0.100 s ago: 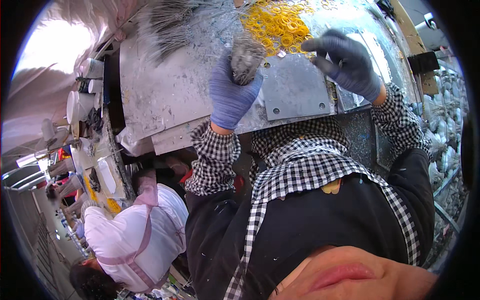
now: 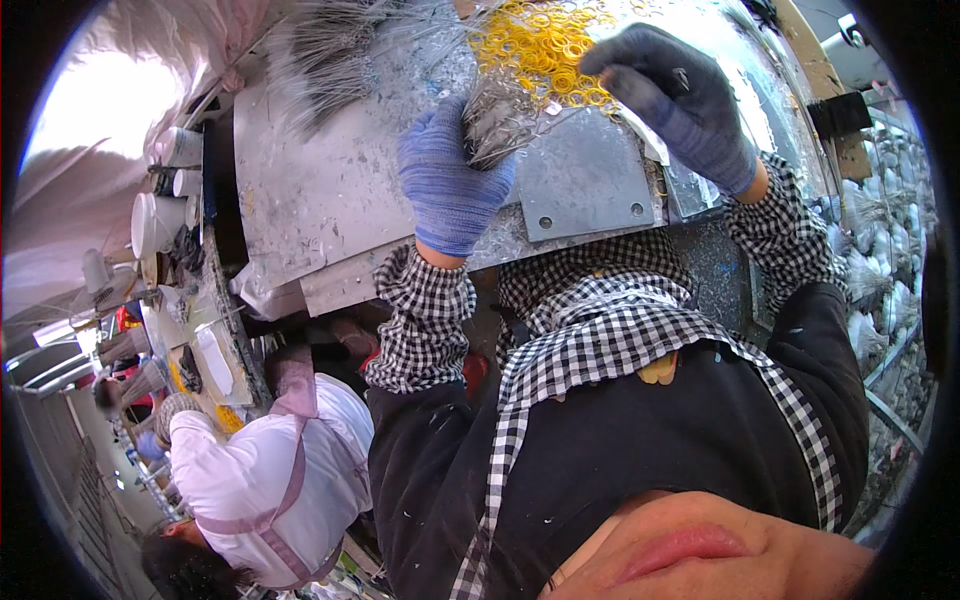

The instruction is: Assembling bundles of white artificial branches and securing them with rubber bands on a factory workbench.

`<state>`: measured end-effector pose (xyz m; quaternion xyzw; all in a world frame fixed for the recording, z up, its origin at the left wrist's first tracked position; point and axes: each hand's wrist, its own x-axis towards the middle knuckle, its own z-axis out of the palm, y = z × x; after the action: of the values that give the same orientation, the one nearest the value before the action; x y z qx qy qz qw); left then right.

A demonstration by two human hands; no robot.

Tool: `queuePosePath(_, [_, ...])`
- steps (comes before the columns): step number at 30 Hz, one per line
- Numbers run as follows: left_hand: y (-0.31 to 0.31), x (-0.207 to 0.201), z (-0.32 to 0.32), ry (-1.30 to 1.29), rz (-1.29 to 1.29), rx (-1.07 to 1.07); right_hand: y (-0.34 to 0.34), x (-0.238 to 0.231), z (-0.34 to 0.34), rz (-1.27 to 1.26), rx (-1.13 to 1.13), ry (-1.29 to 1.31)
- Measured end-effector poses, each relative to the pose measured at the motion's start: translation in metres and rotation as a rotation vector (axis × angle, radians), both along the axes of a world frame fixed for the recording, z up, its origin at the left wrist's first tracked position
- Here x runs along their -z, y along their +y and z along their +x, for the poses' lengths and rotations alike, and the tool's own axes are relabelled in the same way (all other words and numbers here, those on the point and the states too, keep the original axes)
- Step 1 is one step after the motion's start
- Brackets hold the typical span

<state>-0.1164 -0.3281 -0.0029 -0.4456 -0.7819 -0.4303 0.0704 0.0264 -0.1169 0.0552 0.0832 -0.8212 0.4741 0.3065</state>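
Observation:
My left hand (image 2: pixel 455 180), in a blue-grey striped glove, is closed around a bundle of thin metal wires (image 2: pixel 497 125). The loose wire ends fan up and to the right from the fist. To the right, over the table, my right hand (image 2: pixel 685 115) wears a darker glove. Its fingers are curled, with thumb and forefinger close together; whether anything small is between them cannot be made out. Just left of those fingertips lies a heap of yellow rings (image 2: pixel 540 45). Below it, a flat grey plate (image 2: pixel 585 180) with holes at its corners rests at the table's near edge.
More thin wires (image 2: pixel 325 60) lie in bunches at the far left of the worktable (image 2: pixel 310 190). On the left, white buckets (image 2: pixel 155 222) stand by another bench, where a person in a white top (image 2: pixel 270 460) sits. Wire bundles (image 2: pixel 885 230) are stacked at the right.
My right hand has risen slightly, its thumb and forefinger drawing closer together. My left hand, still gripping the wires, has shifted slightly left. The view has shifted a little.

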Motion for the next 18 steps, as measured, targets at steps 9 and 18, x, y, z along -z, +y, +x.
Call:
queuePosePath(9, [0.001, -0.012, 0.002, 0.409, -0.269, -0.136, -0.021, 0.006, -0.016, 0.383, 0.090, -0.157])
queuePosePath(18, [-0.028, 0.002, -0.025, -0.092, -0.205, -0.192, 0.048, -0.028, 0.006, -0.222, 0.517, 0.195])
